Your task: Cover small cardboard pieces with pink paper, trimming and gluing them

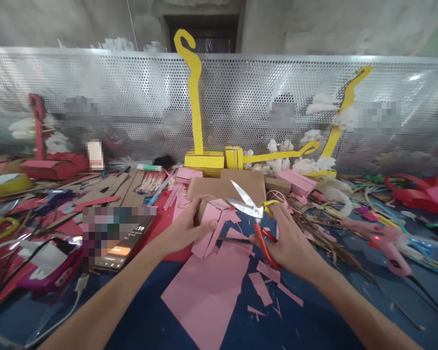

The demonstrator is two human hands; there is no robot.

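Note:
Held in my left hand (pixel 193 226) is a small box covered in pink paper (pixel 209 228), its seams showing as dark lines. My right hand (pixel 286 236) grips a pair of scissors (pixel 253 209) with one yellow and one red handle. Their blades are spread and point up and left, close above the box's right side. A large pink paper sheet (pixel 211 296) lies on the blue tabletop below my hands. Pink offcuts (pixel 261 287) are scattered to its right. Behind the box rests a brown cardboard piece (pixel 241 182).
A phone (pixel 126 245) and a purple power bank-like device (pixel 45 267) lie left. On the right sits a pink glue gun (pixel 385 243) beside twigs (pixel 328 238). Yellow hook-topped cardboard stands (pixel 195 107) and a red one (pixel 54 163) stand along the perforated metal panel (pixel 131 87).

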